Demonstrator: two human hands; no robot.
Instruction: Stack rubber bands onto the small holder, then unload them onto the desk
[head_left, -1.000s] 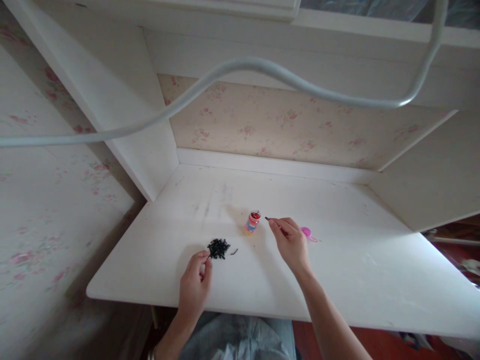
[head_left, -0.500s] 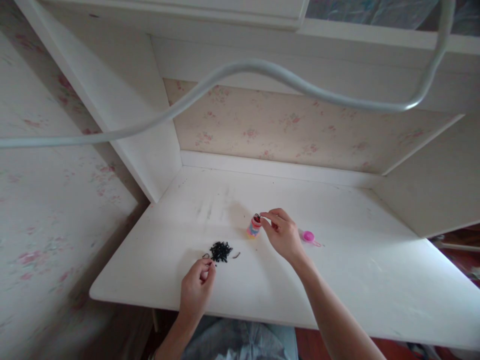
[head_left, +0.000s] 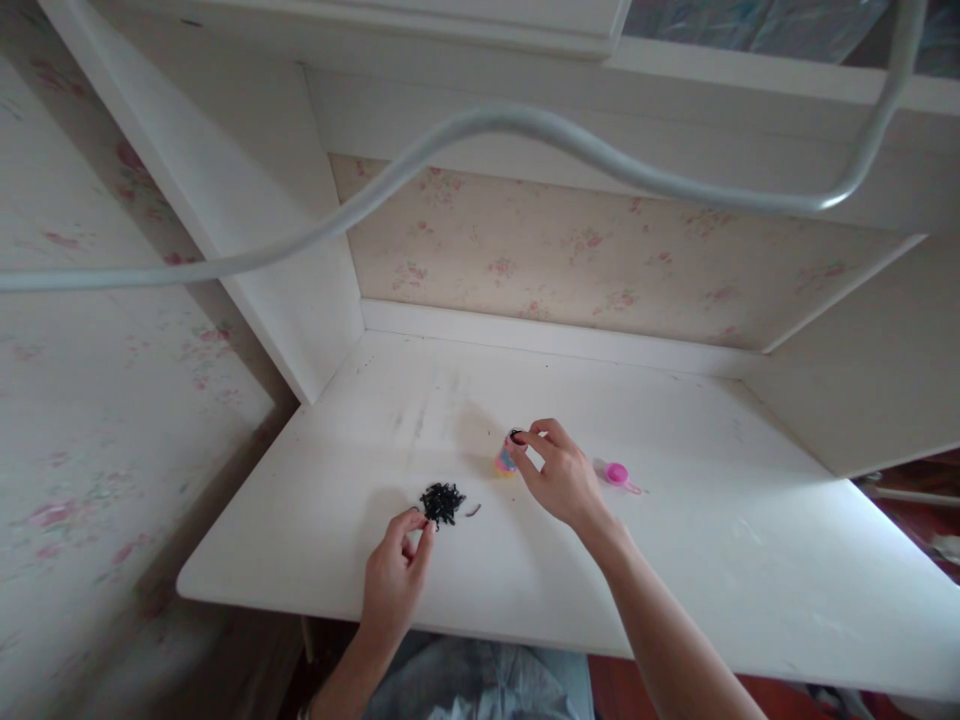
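A small heap of tiny black pieces (head_left: 441, 501) lies on the white desk top (head_left: 675, 560), with one stray piece (head_left: 472, 511) just to its right. My left hand (head_left: 395, 575) rests beside the heap, thumb and forefinger pinched at its near left edge. A small striped pink, yellow and blue container (head_left: 506, 458) stands behind the heap. My right hand (head_left: 559, 478) is closed around its top, fingertips pressed on a black piece at the opening.
A pink lid (head_left: 617, 474) lies on the desk right of my right hand. White side panels and a floral back wall enclose the desk. A grey cable (head_left: 525, 125) hangs across the upper view. My lap shows below the front edge.
My right hand carried a black piece left to the container's top and closed over it. My left hand drew back slightly, then returned to the heap's edge.
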